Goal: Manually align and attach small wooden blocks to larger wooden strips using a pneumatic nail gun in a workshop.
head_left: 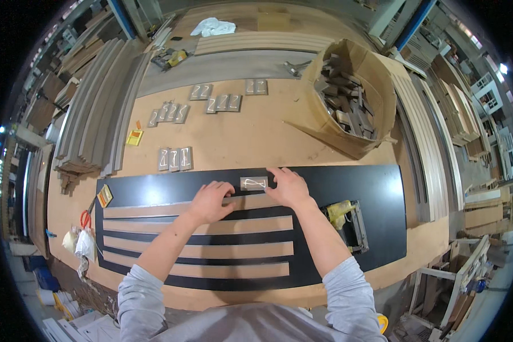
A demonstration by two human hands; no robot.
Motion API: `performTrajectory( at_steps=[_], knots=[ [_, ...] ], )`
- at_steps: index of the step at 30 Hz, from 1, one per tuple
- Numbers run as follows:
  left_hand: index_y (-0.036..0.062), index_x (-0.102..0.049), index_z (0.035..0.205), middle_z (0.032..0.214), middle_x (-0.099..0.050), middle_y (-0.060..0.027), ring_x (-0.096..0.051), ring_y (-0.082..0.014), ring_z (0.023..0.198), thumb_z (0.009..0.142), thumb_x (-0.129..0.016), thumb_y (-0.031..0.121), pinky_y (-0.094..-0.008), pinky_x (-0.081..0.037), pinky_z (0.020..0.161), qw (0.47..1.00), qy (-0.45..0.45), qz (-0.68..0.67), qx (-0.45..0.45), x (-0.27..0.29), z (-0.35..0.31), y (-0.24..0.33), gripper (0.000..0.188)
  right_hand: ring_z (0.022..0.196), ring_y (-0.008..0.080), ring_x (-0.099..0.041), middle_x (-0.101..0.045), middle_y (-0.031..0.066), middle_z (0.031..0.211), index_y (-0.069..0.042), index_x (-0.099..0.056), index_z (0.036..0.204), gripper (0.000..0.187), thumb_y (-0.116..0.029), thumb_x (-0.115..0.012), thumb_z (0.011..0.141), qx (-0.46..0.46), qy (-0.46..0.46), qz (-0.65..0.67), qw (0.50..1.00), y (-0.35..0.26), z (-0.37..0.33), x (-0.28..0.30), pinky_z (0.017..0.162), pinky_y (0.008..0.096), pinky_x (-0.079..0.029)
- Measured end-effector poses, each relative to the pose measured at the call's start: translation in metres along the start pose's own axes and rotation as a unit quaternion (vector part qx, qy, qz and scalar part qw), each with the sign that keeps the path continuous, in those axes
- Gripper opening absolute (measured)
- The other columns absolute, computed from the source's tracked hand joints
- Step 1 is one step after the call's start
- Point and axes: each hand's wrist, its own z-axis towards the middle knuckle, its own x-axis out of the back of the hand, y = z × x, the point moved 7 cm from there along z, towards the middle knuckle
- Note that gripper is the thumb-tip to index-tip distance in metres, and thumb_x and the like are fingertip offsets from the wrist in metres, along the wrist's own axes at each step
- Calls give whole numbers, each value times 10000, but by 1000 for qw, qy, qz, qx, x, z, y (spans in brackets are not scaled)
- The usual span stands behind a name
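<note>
A small grey-brown block (253, 183) with a white squiggle on it lies on a black panel (347, 179), just beyond the farthest of several long brown strips (154, 211). My left hand (212, 202) rests over that farthest strip, fingers bent and thumb apart, left of the block. At the block's right end is my right hand (290, 187), its index finger and thumb spread around the corners; whether they press on it is unclear. To the right of my right forearm, a yellow-and-black nail gun (347, 225) lies on the panel.
Several similar marked blocks (175, 159) lie in groups beyond the panel. A large cardboard box (353, 142) of dark offcuts stands far right. Stacked boards (100, 108) line the left, more boards (424, 131) the right. Red-handled scissors (86, 219) lie at the panel's left edge.
</note>
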Motion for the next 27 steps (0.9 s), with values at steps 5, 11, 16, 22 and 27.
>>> performTrajectory(
  at_steps=[5, 11, 16, 22, 27],
  knots=[
    [131, -673, 1210, 1128, -723, -52, -652, -283, 1149, 887, -799, 317, -463, -482, 1004, 998, -43, -4, 35, -7, -12, -9, 393, 1218, 323, -674, -711, 99, 1259, -175, -672, 1371, 564, -294, -793, 834, 4, -32, -3, 999, -9, 17, -15, 1044, 494, -526],
    [150, -680, 1263, 1158, -714, -46, -633, -286, 1160, 887, -802, 345, -458, -471, 1031, 999, -43, -3, -11, -15, -1, 19, 442, 1266, 348, -640, -685, 112, 1279, -170, -683, 1301, 505, -318, -792, 830, -18, -4, 17, 1000, 24, 11, -1, 1060, 558, -501],
    [157, -697, 1272, 1241, -636, -53, -556, -291, 1265, 906, -794, 386, -471, -412, 1102, 994, -47, 14, -95, -45, 36, 73, 443, 1167, 287, -675, -705, 31, 1128, -203, -695, 1216, 447, -301, -831, 802, -64, 46, -92, 993, 75, -30, 47, 983, 548, -502],
    [149, -682, 1315, 1247, -611, -79, -547, -303, 1253, 934, -774, 348, -472, -412, 1091, 995, -32, 20, -97, -41, 59, 62, 439, 1194, 303, -666, -688, 50, 1158, -218, -674, 1271, 480, -275, -818, 817, -88, 44, -38, 994, 97, -58, 49, 1022, 547, -487],
    [132, -639, 1361, 1290, -592, -89, -548, -308, 1268, 908, -797, 292, -483, -442, 1068, 996, 6, 55, -63, -39, 56, 73, 506, 1211, 308, -655, -680, 53, 1168, -210, -672, 1277, 478, -265, -813, 824, -109, 34, 2, 994, 100, -56, 42, 1037, 563, -478]
  ],
)
